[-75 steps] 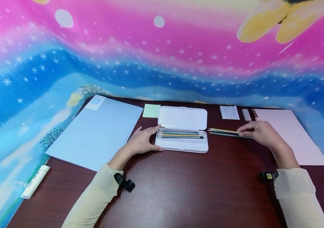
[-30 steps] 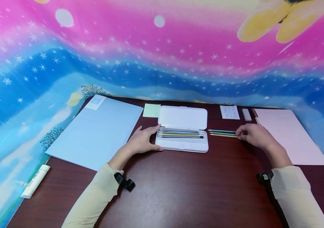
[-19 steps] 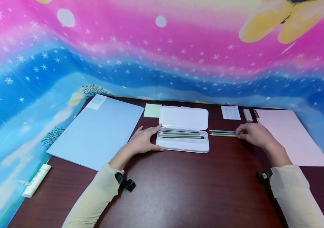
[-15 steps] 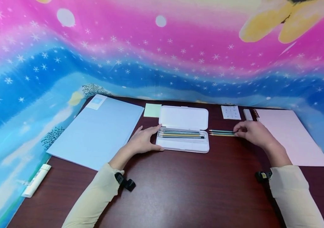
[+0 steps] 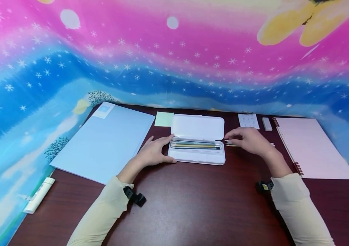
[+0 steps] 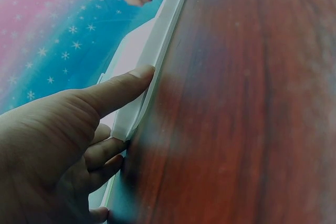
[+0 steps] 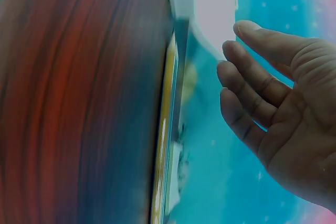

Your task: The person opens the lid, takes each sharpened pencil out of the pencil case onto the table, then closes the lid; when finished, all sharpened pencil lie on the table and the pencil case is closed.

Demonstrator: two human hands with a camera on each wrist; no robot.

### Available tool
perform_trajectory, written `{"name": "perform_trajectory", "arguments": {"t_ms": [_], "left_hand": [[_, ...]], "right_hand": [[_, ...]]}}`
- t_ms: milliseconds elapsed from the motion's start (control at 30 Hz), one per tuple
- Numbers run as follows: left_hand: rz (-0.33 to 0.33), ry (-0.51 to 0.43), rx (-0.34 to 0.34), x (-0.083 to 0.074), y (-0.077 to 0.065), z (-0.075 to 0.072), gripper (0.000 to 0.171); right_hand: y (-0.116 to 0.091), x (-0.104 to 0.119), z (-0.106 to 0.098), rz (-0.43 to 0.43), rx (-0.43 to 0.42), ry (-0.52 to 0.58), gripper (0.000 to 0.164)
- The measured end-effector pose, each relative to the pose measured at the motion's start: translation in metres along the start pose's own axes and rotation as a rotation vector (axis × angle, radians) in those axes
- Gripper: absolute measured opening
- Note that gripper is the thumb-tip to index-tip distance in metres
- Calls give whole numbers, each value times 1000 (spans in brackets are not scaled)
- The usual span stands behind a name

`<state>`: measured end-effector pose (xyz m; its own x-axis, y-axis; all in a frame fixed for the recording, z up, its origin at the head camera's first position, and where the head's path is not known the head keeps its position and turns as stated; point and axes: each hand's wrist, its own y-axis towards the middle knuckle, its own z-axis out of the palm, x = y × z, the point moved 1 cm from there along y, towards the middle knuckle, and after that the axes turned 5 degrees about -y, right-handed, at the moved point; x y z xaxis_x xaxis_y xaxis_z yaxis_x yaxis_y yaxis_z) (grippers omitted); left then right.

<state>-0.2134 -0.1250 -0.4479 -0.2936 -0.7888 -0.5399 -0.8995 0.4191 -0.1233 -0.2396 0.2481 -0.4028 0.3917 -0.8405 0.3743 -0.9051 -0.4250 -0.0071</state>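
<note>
A white pencil case (image 5: pixel 197 127) lies with its lid raised, several pencils (image 5: pixel 194 145) inside its tray. My left hand (image 5: pixel 153 152) holds the case's left end, its thumb (image 6: pixel 123 90) against the front edge and the other fingers round the end. Just right of the case, my right hand (image 5: pixel 251 140) hovers above a few pencils lying on the table. In the right wrist view, a yellow pencil (image 7: pixel 165 124) lies apart from this hand, whose fingers are loosely bent with nothing between them. In the head view the hand covers most of these pencils.
A blue folder (image 5: pixel 107 143) lies left, with a white tube (image 5: pixel 39 195) near the table's left edge. Green sticky notes (image 5: pixel 164 119) sit behind the case. A printed paper (image 5: pixel 248 121), an eraser (image 5: pixel 266 124) and a pink spiral notebook (image 5: pixel 316 148) are at right.
My right hand has put its pencils down lined up beside the case, let go and moved left over their tips. My left hand has stayed on the case.
</note>
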Motion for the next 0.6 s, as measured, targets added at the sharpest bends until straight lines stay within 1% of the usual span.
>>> {"name": "perform_trajectory", "arguments": {"t_ms": [133,300,433,600], "left_hand": [[1,0,-3,1,0,1,104],[0,0,-8,-1,0,1,104],[-5,-5,-11,-1,-1,1,104],[6,-9,-17,-1,-2,1,104]], "right_hand": [[8,16,7,-9,39,17,23],[17,28,16,-37,68,22,24],[22,35,23,-58,99,-11,26],[25,42,28,-49,140,-60,27]]}}
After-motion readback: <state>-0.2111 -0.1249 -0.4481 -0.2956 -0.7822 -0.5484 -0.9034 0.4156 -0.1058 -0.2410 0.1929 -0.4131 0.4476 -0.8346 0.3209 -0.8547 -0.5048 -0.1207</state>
